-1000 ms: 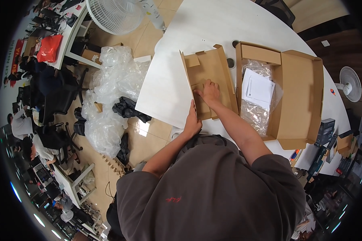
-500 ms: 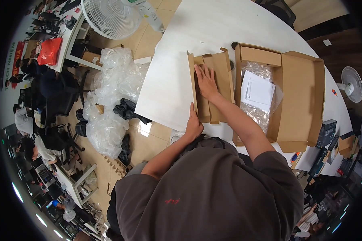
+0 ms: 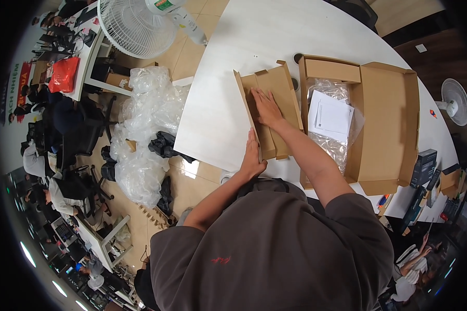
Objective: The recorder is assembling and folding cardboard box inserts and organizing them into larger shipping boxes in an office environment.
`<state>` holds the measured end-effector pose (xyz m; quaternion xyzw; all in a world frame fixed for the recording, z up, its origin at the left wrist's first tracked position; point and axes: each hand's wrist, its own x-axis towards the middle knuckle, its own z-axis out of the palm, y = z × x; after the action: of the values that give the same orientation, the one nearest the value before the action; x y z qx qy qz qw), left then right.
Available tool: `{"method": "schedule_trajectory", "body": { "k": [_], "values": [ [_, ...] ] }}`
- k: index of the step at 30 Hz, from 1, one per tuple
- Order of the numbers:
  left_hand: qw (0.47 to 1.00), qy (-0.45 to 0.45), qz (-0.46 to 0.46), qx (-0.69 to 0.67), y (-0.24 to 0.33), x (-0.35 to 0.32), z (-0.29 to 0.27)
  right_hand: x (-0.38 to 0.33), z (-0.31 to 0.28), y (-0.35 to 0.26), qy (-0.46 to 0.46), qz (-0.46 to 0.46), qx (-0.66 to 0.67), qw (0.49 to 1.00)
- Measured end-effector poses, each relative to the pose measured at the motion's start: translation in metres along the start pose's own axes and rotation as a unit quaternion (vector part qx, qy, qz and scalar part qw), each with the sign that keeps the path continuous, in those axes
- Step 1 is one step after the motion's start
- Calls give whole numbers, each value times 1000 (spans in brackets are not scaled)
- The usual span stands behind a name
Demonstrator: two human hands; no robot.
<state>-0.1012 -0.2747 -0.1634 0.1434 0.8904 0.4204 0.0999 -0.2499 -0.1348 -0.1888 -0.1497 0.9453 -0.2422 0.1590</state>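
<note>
Two bare hands are on the partly folded cardboard box point(image 3: 289, 98), which lies on the white table point(image 3: 218, 98), directly left of the open mailer carton point(image 3: 331, 70). I observe the right hand point(image 3: 268, 110) palm down on the inner panel, fingers extended and slightly spread, gripping nothing. The left hand point(image 3: 252, 161) is set along the outside of the raised left wall, fingers straight and close together; I cannot tell whether its thumb pinches the cardboard. Inside the carton, I see white printed sheets point(image 3: 329, 116) resting on clear plastic wrap point(image 3: 327, 150).
</note>
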Motion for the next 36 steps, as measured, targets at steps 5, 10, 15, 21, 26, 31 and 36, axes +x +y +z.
{"method": "schedule_trajectory", "body": {
  "k": [5, 10, 15, 21, 26, 31, 36],
  "values": [
    [963, -91, -119, -225, 11, 4, -18, -2, 1, 3, 8, -12, 34, 999],
    [958, -37, -148, -243, -19, -16, -1, -1, 2, 3, -15, -58, -58, 997],
    [930, 41, -137, -338, -25, -16, 8, -2, 5, 7, -9, -80, -105, 991],
    [965, 7, -99, -242, -4, 15, -2, -1, -3, 4, -31, -74, -117, 990],
    [990, -17, -56, -131, -9, 21, 16, 2, 11, 23, 8, -100, -93, 991],
    [1000, -17, -25, -6, -9, 29, 37, 6, 18, 38, -5, -100, 14, 995],
    [1000, -17, -12, -15, -13, 28, 38, 7, 1, 43, -29, -91, 186, 978]
  ]
}}
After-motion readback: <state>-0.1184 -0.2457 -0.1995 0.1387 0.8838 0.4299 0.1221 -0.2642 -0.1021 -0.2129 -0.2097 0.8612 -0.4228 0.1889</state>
